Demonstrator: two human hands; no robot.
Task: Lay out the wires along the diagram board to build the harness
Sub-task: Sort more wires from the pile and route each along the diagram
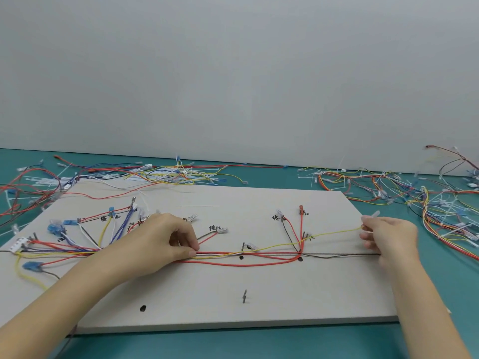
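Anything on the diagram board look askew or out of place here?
Mostly tidy. The yellow wire held by the right hand rises off the main bundle toward the board's right edge, not yet laid flat. The left hand pins the bundle.

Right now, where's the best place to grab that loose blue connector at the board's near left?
Probably pinch the blue connector across its flat plastic body, coming from above. It lies flat on the board, clear of the main bundle; pulling its thin red wire could strain the joint.
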